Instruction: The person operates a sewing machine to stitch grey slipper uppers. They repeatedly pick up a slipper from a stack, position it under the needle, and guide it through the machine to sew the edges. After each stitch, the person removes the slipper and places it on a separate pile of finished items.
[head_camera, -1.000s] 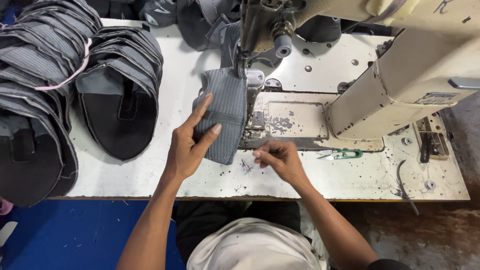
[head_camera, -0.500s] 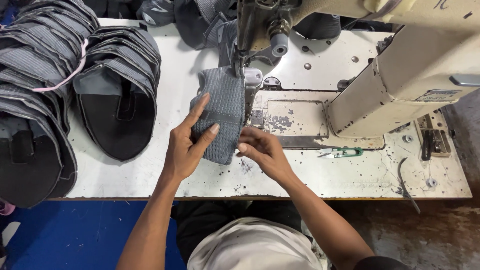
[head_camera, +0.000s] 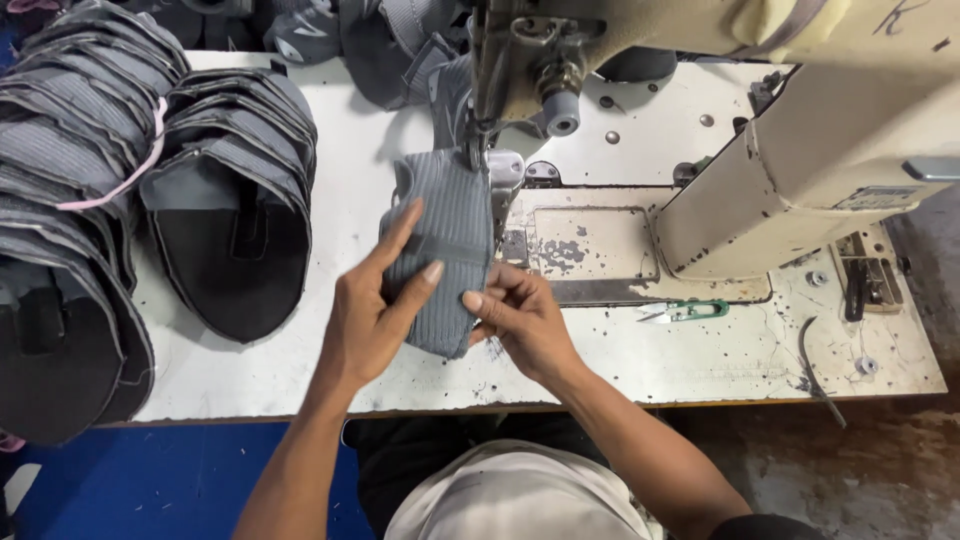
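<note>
I see one grey ribbed fabric piece (head_camera: 440, 250) lying flat on the white counter (head_camera: 330, 210), long axis running away from me. Its far end sits under the needle of the sewing machine (head_camera: 800, 130); the near end is rounded. My left hand (head_camera: 375, 310) rests on it, my right hand (head_camera: 520, 320) pinches its near right edge, I think.

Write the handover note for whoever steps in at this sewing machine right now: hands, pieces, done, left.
Left hand: flat on the grey ribbed fabric piece, pressing it to the table.
Right hand: fingers pinch the piece's lower right edge.
Piece: top end sits under the sewing machine needle.
Done: piece is positioned at the needle.
Left: a finished seam cannot be seen. Stacked grey and black pieces lie at the left; green thread snips at the right.
</note>
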